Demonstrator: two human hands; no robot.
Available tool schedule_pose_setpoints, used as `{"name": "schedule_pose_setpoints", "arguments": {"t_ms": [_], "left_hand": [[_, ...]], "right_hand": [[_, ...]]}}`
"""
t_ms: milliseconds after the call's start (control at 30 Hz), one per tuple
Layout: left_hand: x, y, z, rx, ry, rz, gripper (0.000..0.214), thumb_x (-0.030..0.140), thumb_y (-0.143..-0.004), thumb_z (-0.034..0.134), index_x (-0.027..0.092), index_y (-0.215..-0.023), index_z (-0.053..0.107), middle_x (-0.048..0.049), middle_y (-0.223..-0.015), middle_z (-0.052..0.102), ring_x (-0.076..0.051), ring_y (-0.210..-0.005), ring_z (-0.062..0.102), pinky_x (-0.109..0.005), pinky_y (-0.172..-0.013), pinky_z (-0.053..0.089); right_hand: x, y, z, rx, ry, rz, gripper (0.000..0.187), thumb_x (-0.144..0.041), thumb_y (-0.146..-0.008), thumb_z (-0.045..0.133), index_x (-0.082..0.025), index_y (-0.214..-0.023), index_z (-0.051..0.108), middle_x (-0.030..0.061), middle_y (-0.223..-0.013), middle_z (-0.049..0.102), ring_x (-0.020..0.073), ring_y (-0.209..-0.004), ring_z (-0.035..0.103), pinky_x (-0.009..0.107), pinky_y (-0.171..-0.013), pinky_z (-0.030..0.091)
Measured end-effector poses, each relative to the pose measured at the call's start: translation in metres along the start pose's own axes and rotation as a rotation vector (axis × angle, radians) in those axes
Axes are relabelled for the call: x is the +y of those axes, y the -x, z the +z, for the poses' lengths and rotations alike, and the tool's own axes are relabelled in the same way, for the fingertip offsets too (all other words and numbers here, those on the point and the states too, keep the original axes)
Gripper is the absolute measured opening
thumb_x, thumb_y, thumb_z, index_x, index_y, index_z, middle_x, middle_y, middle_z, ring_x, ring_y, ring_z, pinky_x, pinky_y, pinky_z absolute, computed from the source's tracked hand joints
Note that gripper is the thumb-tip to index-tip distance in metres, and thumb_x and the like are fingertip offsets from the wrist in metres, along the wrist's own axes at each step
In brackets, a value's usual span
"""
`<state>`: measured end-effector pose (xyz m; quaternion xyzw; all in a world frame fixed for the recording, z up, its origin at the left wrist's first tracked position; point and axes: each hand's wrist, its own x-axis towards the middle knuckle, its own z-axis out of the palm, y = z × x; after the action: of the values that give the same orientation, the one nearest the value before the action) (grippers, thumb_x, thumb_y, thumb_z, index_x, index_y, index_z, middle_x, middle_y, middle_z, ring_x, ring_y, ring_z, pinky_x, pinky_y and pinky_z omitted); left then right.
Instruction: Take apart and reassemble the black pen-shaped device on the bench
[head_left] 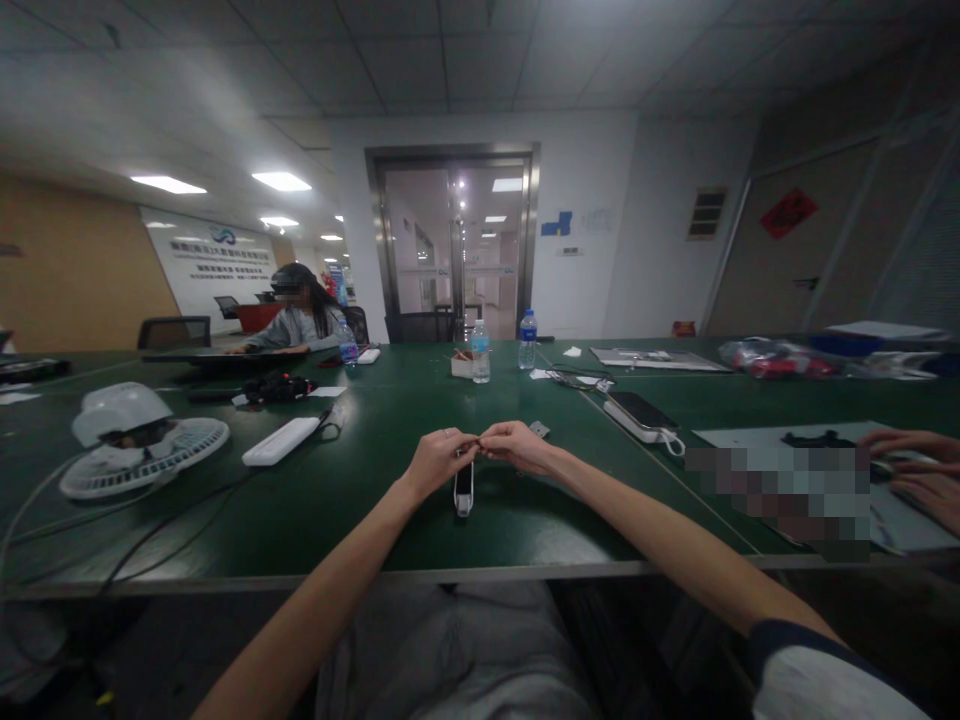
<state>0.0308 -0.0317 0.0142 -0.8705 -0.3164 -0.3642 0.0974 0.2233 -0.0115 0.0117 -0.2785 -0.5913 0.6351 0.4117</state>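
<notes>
far out on your left, a white desk fan (139, 440) lies tipped on the green-topped workbench (352, 520), with black cables (150, 530) trailing across the surface from that side. just right of the fan sits a long white box (280, 441), and beyond it a tangle of black gear (274, 388). further back, a seated co-worker (300, 318) faces you, with both forearms resting at the far end of the bench.

your left hand (446, 462) is curled, thumb and fingers drawn together into a pinch, and its fingertips (472, 442) meet those of your right hand (517, 447), which is curled the same way. you may be pinching something very small between them, but you cannot tell from this view. neither hand is open.

directly below that meeting point, a small black-and-white handheld device (464, 490) lies on the bench, close under your hands; whether they touch it is hard to tell. just right of your right hand lies a small metal piece (538, 429).

further right, a black phone (634, 410) rests on a white unit (626, 422). at the far right, a co-worker's hands (907, 470) rest on a grey mat (750, 436), partly behind a pixelated patch.
</notes>
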Motion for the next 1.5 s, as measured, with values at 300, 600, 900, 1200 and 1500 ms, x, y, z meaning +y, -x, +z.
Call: {"name": "schedule_pose_setpoints", "arguments": {"t_ms": [300, 600, 900, 1200, 1500], "left_hand": [[0.001, 0.0, 0.001, -0.035, -0.021, 0.004, 0.021, 0.029, -0.087, 0.05, 0.017, -0.093, 0.066, -0.0038, -0.073, 0.062, -0.013, -0.065, 0.055, -0.023, -0.064, 0.042], [-0.037, 0.006, -0.015, -0.149, 0.021, -0.241, 0.025, 0.033, -0.082, 0.052, 0.016, -0.093, 0.068, -0.0019, -0.07, 0.061, -0.012, -0.062, 0.052, -0.023, -0.062, 0.039], [-0.051, 0.015, -0.014, -0.418, 0.127, -0.379, 0.03, 0.035, -0.08, 0.049, 0.018, -0.093, 0.07, -0.0034, -0.084, 0.067, -0.015, -0.071, 0.055, -0.024, -0.064, 0.04], [-0.05, 0.016, -0.008, -0.387, 0.175, -0.38, 0.03, 0.037, -0.081, 0.05, 0.017, -0.093, 0.069, -0.0038, -0.083, 0.066, -0.015, -0.072, 0.055, -0.024, -0.065, 0.04], [-0.053, 0.018, -0.001, -0.337, 0.208, -0.36, 0.027, 0.035, -0.08, 0.051, 0.016, -0.087, 0.068, -0.0031, -0.079, 0.065, -0.014, -0.067, 0.054, -0.023, -0.062, 0.04]], "right_hand": [[-0.001, 0.0, 0.003, 0.035, 0.048, -0.005, 0.02, -0.023, -0.057, 0.077, -0.011, -0.069, 0.067, 0.0009, -0.066, 0.063, 0.007, -0.058, 0.053, 0.022, -0.062, 0.043], [0.009, -0.006, -0.016, 0.081, 0.443, -0.142, 0.032, -0.029, -0.062, 0.073, -0.013, -0.088, 0.065, 0.0041, -0.076, 0.068, 0.0136, -0.069, 0.063, 0.025, -0.067, 0.049], [0.016, -0.003, -0.02, 0.152, 0.916, -0.295, 0.019, -0.026, -0.071, 0.063, -0.016, -0.086, 0.07, 0.002, -0.075, 0.068, 0.0121, -0.067, 0.062, 0.024, -0.066, 0.048], [0.022, -0.006, -0.021, 0.114, 0.918, -0.277, 0.02, -0.029, -0.072, 0.063, -0.017, -0.086, 0.07, 0.0024, -0.079, 0.07, 0.0129, -0.071, 0.064, 0.024, -0.069, 0.05], [0.028, -0.01, -0.023, 0.13, 0.9, -0.277, 0.02, -0.03, -0.072, 0.064, -0.017, -0.086, 0.07, 0.0031, -0.081, 0.07, 0.0139, -0.073, 0.065, 0.025, -0.071, 0.051]]}}
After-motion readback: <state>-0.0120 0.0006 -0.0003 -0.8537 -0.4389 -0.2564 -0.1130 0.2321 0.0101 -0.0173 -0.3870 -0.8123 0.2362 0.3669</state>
